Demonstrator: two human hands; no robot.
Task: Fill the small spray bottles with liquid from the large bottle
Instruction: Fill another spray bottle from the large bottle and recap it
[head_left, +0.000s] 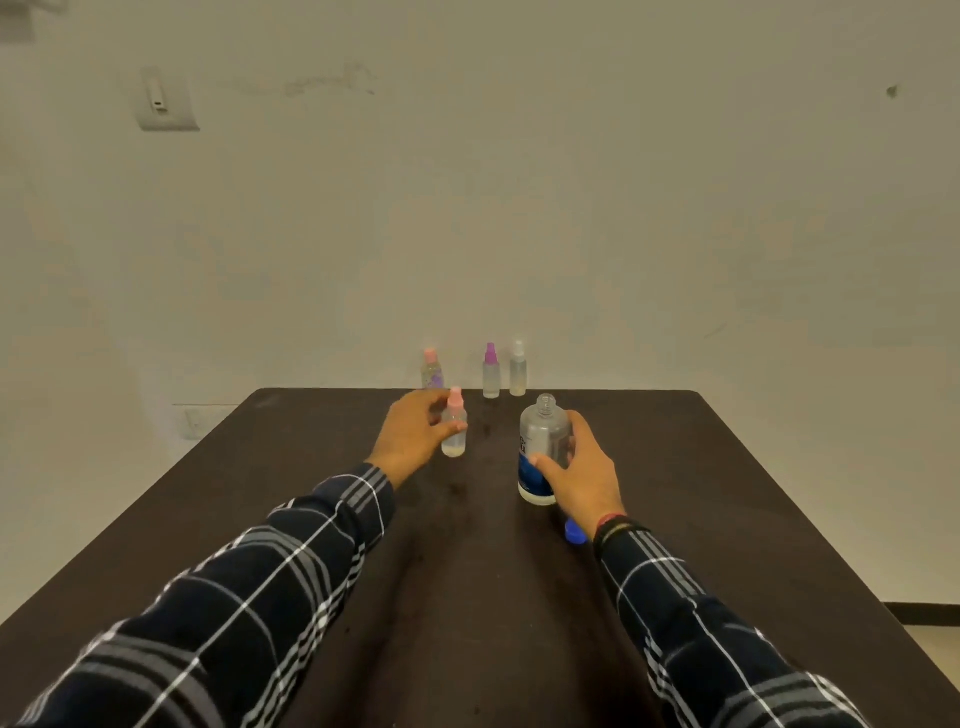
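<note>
The large clear bottle (540, 447) with a blue label stands uncapped right of the table's centre. My right hand (582, 473) wraps it, thumb across the label and fingers behind. Its blue cap (573, 532) lies on the table just beside my right wrist. A small spray bottle with a pink cap (455, 428) stands upright to the left, holding a little clear liquid. My left hand (410, 436) holds it, thumb on its front. Three more small spray bottles stand at the far edge: a pink-capped one (432, 371), a purple-capped one (491, 371) and a white-capped one (518, 369).
The dark brown table (727, 493) ends at a pale wall right behind the far bottles. A wall switch (166, 101) sits high on the left. Floor shows past the table's right edge.
</note>
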